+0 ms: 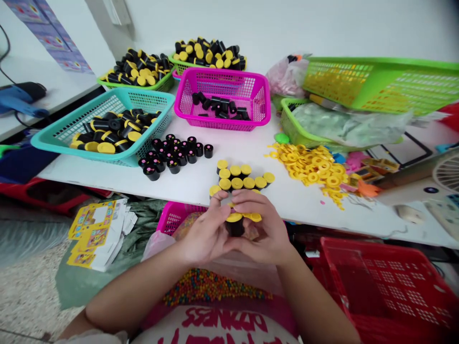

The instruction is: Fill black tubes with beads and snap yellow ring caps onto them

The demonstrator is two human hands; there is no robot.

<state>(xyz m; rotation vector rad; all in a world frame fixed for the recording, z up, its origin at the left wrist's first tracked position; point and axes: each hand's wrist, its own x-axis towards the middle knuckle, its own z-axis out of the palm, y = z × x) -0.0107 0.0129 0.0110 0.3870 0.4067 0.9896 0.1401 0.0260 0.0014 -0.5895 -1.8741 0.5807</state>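
Both hands meet just in front of the white table's [201,184] front edge. My left hand [208,231] is closed on a black cylinder with a yellow top [234,225]. My right hand [263,227] wraps round the other side of the same cylinder, and a yellow ring piece [253,217] shows at its fingers. Right behind the fingers, several yellow-topped black cylinders [237,183] stand upright in rows. Further left, several black cylinders with pink spots on top [174,165] stand in a group. A pile of yellow ring pieces [315,165] lies to the right.
A turquoise basket [53,138], a magenta basket [222,123] and two green baskets hold black pieces. Green baskets [387,86] with bags stand at the right. Small coloured balls [215,286] fill a container at the lap. A red crate [366,286] is lower right.
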